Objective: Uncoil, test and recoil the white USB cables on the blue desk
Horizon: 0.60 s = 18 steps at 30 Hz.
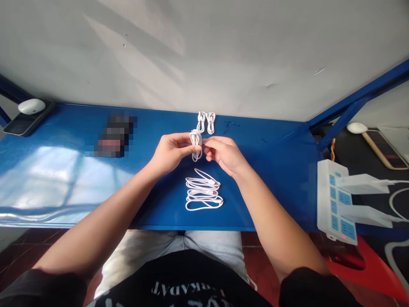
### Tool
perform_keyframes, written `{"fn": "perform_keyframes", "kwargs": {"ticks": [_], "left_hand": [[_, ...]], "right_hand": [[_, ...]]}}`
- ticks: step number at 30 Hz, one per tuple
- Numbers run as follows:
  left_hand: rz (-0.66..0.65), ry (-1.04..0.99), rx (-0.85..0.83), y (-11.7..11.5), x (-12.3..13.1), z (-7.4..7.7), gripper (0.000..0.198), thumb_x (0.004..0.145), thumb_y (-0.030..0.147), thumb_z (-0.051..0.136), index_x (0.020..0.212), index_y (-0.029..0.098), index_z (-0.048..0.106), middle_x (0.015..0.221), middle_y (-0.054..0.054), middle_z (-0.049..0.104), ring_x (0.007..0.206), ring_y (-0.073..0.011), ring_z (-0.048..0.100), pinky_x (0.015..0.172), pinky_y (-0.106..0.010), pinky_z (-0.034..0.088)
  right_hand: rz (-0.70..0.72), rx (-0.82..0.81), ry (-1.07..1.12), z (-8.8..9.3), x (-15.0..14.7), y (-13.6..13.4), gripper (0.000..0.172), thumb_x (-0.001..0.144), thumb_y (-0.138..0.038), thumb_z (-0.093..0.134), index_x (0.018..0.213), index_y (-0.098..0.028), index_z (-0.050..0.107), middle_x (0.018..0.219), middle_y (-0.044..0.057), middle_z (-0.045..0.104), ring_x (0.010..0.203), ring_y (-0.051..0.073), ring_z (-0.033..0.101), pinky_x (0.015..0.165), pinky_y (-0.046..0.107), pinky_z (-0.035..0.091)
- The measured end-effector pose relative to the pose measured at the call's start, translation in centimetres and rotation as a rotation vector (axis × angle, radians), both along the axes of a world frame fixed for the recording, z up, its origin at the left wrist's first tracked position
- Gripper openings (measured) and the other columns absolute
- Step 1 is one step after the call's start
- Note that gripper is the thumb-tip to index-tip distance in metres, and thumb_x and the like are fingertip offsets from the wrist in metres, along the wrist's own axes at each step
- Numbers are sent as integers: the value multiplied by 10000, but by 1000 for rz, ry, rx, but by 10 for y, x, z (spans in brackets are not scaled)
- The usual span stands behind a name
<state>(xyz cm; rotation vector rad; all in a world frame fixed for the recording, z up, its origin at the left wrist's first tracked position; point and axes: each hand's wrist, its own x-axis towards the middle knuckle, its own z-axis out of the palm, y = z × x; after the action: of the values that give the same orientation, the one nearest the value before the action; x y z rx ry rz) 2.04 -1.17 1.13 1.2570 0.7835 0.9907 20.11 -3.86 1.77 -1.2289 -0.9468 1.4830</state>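
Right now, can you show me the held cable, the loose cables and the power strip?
Held cable (195, 139), head view: middle of its coil.
Loose cables (204, 192), head view: strands midway down the pile.
Power strip (334, 207), head view: a blue socket near its middle.

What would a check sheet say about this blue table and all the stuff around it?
Surface: blue table, bright shine on its left side.
Job's things: bundled cable held up; two tied cables behind it; coiled cables in front, number unclear.
Clutter: thin dark strips near the back; blurred-out dark object on the left.
Grip: left hand holds the bundled cable; right hand has fingertips beside it, hold unclear.
Cables: white cords lead from plugs in the power strip.
Surroundings: grey wall behind; phone at far right.
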Motion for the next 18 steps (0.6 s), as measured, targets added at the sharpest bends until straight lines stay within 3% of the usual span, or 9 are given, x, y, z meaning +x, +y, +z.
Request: {"fn": "perform_keyframes", "kwargs": {"ticks": [4, 8, 13, 18], "left_hand": [[60, -41, -189, 4, -1, 0, 574, 630, 332, 937, 1126, 133, 726, 936, -98, 782, 831, -211, 737, 802, -353, 588], [71, -66, -328, 8, -2, -4, 456, 651, 332, 927, 994, 109, 726, 860, -70, 752, 742, -147, 705, 752, -295, 565], [-14, -83, -336, 8, -2, -8, 498, 685, 268, 906, 1118, 132, 701, 962, -80, 755, 824, -156, 716, 821, -315, 553], [-211, -63, -339, 8, -7, -7, 855, 627, 88, 899, 1399, 197, 548, 1084, -111, 748, 944, -229, 743, 890, -383, 565]], "right_hand": [[-68, 274, -287, -10, -2, 1, 215, 807, -385, 764, 926, -212, 719, 789, 15, 698, 700, 147, 626, 643, 284, 531], [-54, 423, -472, -17, -2, 3, 174, 846, -359, 736, 927, -206, 746, 920, 52, 759, 836, 191, 696, 781, 331, 568], [-90, 532, -643, -20, 0, 5, 118, 872, -284, 688, 910, -196, 758, 915, 55, 764, 827, 201, 707, 752, 328, 574], [-111, 528, -629, -23, 2, 8, 113, 880, -281, 680, 898, -202, 759, 902, 52, 770, 795, 201, 720, 757, 334, 581]]}}
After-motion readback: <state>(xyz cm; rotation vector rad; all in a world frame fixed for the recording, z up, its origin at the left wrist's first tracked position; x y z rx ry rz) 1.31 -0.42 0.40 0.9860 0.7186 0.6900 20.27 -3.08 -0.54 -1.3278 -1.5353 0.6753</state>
